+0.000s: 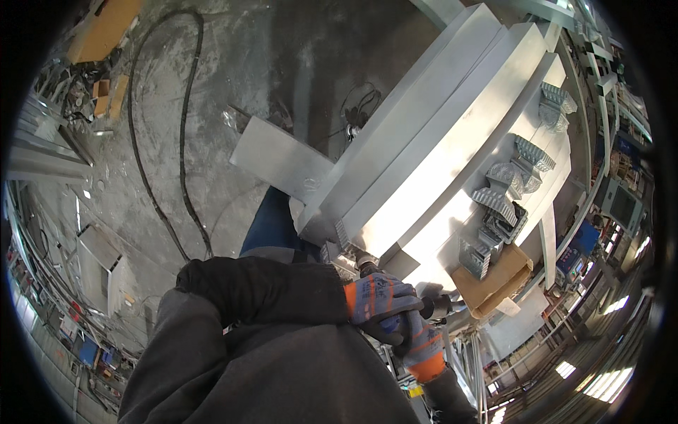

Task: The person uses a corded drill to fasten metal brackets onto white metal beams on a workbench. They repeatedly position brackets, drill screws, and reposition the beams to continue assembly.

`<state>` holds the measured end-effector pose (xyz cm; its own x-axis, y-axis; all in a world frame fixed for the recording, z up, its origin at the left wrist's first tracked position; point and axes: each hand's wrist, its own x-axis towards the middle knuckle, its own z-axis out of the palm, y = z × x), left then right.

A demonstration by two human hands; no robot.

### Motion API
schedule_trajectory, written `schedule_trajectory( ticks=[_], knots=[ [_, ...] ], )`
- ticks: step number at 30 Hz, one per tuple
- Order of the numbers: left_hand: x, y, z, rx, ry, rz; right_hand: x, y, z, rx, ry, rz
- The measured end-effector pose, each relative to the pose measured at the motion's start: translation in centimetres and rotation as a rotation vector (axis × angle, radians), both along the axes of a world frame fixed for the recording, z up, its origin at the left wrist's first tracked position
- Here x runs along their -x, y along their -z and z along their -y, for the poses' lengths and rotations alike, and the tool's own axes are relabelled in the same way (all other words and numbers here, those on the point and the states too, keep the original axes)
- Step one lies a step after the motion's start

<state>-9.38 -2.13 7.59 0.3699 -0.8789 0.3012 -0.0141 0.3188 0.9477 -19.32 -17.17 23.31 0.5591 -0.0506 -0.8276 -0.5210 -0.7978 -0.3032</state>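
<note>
Both my hands wear grey-blue and orange work gloves and are closed round a dark power tool (pixel 436 306) that looks like a drill; its handle is mostly hidden. My left hand (pixel 380 295) wraps over the body, and my right hand (pixel 418 340) grips just below it, touching the left. The tool's front end (pixel 366 267) points at the near end of a long silvery metal beam (pixel 395 162). Ridged metal pieces (pixel 344 240) sit at that beam end; I cannot tell whether the tool touches them.
Several ridged metal brackets (pixel 494 203) lie on the beams at right, beside an open cardboard box (pixel 496 281). A metal crosspiece (pixel 279 157) juts out left. A black cable (pixel 185 120) loops over the concrete floor (pixel 233 85). Metal racks and a screen (pixel 623 207) stand far right.
</note>
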Motion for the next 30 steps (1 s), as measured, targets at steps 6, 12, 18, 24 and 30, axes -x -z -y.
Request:
schedule_trajectory(
  ticks=[6,12,18,24,30],
  knots=[
    [-5.3,4.9,-5.3,-0.272,0.058,0.431,0.1,-0.2,-0.3,-0.032,0.051,0.222],
    [-7.1,8.0,-4.4,-0.667,0.285,0.943,1.3,-0.1,-1.1,0.023,0.090,0.197],
    [-7.0,8.6,-3.8,-0.681,0.319,1.002,2.4,-1.5,-1.9,0.062,0.129,0.215],
    [-6.0,9.3,-3.7,-0.566,0.016,1.308,6.5,-6.1,-3.6,0.143,0.362,0.383],
    [-5.0,7.9,-3.7,-0.721,0.169,1.054,13.3,-1.5,-4.9,-0.049,1.292,0.519]
  ],
)
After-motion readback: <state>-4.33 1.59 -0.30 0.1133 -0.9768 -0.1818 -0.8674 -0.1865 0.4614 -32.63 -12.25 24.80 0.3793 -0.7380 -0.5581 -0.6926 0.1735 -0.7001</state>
